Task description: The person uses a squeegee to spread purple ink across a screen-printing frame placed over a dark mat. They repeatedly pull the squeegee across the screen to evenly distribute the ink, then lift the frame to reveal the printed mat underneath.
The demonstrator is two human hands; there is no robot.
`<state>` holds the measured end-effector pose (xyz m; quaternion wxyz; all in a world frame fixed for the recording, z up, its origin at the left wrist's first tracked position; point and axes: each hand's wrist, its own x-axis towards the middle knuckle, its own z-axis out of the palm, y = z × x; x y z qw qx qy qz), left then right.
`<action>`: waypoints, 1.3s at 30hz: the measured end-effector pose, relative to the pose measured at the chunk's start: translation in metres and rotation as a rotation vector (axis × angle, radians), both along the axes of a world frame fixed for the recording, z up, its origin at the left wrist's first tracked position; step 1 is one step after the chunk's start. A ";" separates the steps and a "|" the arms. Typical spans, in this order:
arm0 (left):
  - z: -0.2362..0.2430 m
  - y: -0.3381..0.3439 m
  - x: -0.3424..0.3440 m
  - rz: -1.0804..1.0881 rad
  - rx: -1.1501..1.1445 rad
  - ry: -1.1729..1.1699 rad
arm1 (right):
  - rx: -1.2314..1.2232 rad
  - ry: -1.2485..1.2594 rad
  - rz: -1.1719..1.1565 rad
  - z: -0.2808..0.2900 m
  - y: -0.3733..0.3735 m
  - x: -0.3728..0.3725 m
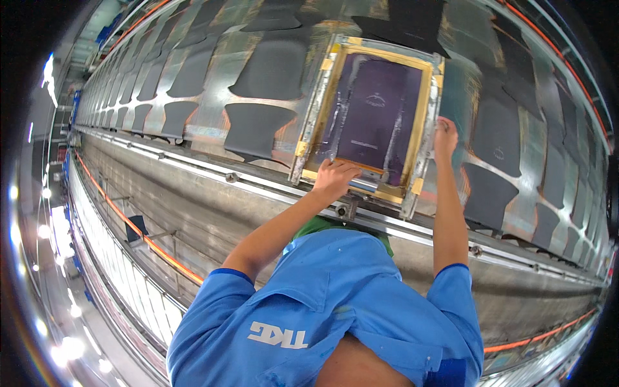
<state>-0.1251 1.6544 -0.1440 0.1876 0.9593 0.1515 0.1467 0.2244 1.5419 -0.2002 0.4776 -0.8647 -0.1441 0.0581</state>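
Note:
A screen printing frame with a dark purple mesh and yellow-taped edges lies on the long table in front of me. My left hand is closed on a squeegee at the frame's near end; the squeegee has a metal handle and an orange strip, and its left part is under my fingers. On the right side of the frame, my right hand has its fingers curled against the outer edge. Streaks of ink run lengthwise along both sides of the mesh. A dark fabric piece shows beyond the frame's far end.
Dark cut fabric pieces lie in rows along the table, both left and right of the frame. One piece on the right bears a small printed mark. A metal rail with knobs runs along the table's near edge. Orange piping passes behind me.

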 end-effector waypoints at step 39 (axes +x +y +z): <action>-0.019 -0.080 0.083 -0.063 0.159 0.253 | 0.091 0.126 -0.029 -0.023 -0.063 0.076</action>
